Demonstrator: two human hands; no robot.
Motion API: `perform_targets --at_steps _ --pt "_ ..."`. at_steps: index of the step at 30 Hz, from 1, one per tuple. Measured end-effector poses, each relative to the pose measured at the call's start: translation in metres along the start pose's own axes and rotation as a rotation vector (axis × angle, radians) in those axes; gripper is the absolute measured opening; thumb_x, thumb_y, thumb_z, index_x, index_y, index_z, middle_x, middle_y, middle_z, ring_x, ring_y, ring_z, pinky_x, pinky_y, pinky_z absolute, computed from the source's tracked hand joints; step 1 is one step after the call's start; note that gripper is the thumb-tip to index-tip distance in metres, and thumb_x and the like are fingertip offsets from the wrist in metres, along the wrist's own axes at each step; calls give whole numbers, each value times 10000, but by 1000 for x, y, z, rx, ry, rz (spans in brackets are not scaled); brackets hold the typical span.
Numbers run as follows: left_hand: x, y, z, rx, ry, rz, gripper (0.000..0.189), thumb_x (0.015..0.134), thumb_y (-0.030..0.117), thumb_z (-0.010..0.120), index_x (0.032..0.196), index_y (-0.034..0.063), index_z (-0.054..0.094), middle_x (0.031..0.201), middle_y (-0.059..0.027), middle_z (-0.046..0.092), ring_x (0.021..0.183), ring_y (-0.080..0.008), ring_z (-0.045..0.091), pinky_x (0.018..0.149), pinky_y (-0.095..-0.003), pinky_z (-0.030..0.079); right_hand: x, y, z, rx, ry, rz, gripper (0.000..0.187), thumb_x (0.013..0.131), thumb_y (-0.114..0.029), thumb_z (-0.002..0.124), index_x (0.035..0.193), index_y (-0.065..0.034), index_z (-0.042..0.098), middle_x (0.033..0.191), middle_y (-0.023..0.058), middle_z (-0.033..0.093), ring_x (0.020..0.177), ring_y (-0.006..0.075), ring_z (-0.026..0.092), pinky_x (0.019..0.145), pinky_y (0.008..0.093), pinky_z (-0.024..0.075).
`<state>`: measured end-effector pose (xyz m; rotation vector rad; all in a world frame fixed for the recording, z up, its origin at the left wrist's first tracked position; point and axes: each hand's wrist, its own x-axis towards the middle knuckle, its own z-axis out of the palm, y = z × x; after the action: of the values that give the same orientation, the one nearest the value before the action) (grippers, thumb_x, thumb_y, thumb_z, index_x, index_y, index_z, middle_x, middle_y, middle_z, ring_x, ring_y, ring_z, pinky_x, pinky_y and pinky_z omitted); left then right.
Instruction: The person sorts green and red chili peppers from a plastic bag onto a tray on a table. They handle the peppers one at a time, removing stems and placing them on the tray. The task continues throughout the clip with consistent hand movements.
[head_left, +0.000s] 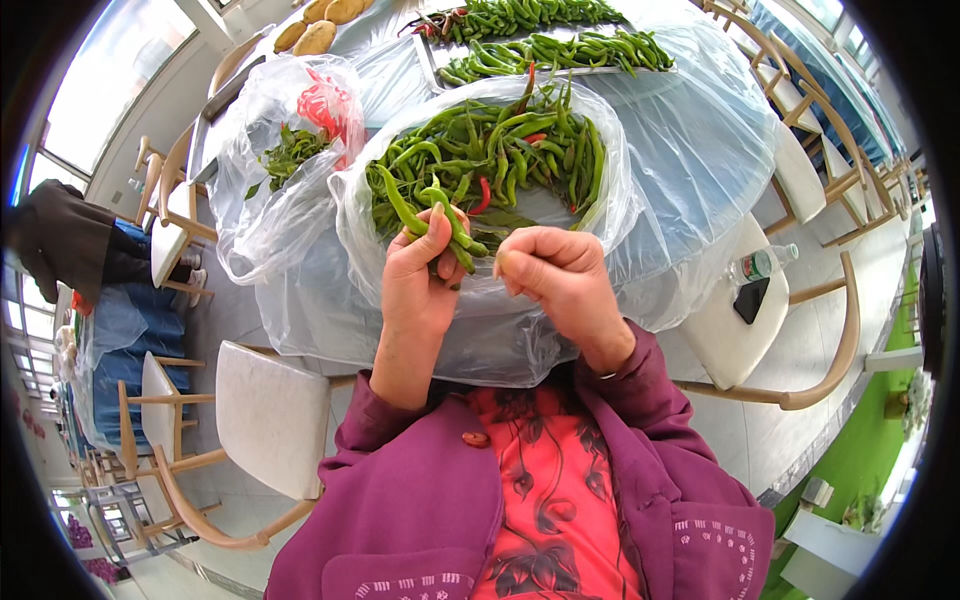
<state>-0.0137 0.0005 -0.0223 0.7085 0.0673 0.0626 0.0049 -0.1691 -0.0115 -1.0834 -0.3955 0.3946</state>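
My left hand holds several green chili peppers, their stem ends towards my right hand. Beside them my right hand is closed, thumb tip against the bent forefinger. No item shows between those fingertips, though their inner side is hidden. Just beyond both hands, a clear plastic bag lies wide open on the table. Inside it is a heap of green chili peppers with leaves and a few red ones, including a curved red pepper near my left hand.
Behind the bag, a metal tray carries rows of green peppers. Potatoes lie at the far left, above a plastic bag containing leaves. A chair at right holds a bottle and a phone. A person stands left.
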Motion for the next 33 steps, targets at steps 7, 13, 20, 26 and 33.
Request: perform_targets --at_steps 7,13,20,26,33 --pt "-1 5 6 -35 -57 -82 90 911 131 602 894 44 588 834 -75 599 469 -21 379 435 -169 303 17 -34 -35 311 -91 237 125 875 -71 494 901 18 578 752 72 581 504 58 383 470 208 292" --pt "2 5 -3 -92 -70 -118 78 893 95 578 929 26 567 826 -80 582 447 -22 355 415 -165 298 36 -53 -34 -435 -59 -33 171 870 -38 452 945 17 595 739 -5 532 538 64 431 469 231 339" --pt "-1 10 -5 -42 -61 -143 217 852 112 562 1004 -40 536 837 -104 554 427 -59 338 401 -189 313 84 -48 -43 -1707 -62 -765 316 851 -45 517 1129 -130 643 755 98 584 661 274 589 582 372 466" --pt "0 8 -12 -123 -61 -204 137 811 84 589 919 4 567 788 -82 583 438 -46 361 400 -181 284 96 -40 -45 -1881 -192 -749 422 790 -13 527 1179 -149 620 767 89 559 690 267 596 603 377 486" --pt "3 3 -18 -107 -136 -210 172 818 89 570 948 -7 511 819 -91 538 462 -64 372 436 -199 358 96 -35 -49 -1848 -195 -744 232 779 0 532 991 -52 610 799 113 563 747 312 603 663 412 497"
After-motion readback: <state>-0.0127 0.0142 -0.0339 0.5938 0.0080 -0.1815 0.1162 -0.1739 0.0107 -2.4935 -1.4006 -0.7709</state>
